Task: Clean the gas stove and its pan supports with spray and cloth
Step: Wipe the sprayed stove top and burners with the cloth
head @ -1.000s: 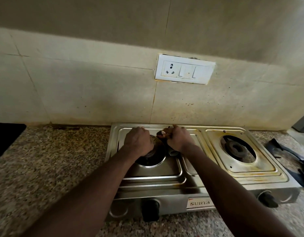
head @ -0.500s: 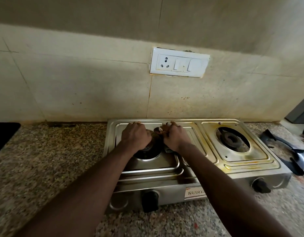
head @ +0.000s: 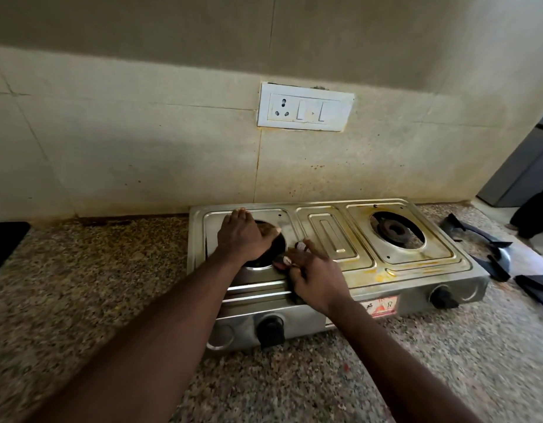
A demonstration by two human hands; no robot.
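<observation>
Hands at the left burner, supports off

Left hand (head: 244, 236) cups the left burner (head: 265, 229), grip unclear; right hand (head: 317, 277) pinches a small piece (head: 284, 260) (unidentifiable). It may drop inside; a hard push could skid the stove (head: 416, 279) towards the pan supports (head: 478, 248) lying right on the table (head: 96, 270).

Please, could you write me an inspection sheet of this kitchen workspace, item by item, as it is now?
Surface: speckled granite counter.
Job's things: steel gas stove, with yellow-brown stains round the right burner. The black pan supports are off it and lie on the counter to its right. Spray and cloth not seen.
Clutter: dark object at the left edge, cut off.
Grips: left hand is over the left burner opening. The right hand is beside it, fingers curled. What either grip holds is unclear.
Cables: nothing seen.
Surroundings: spotted tiled wall, socket and switch plate, grey appliance at the right edge.
</observation>
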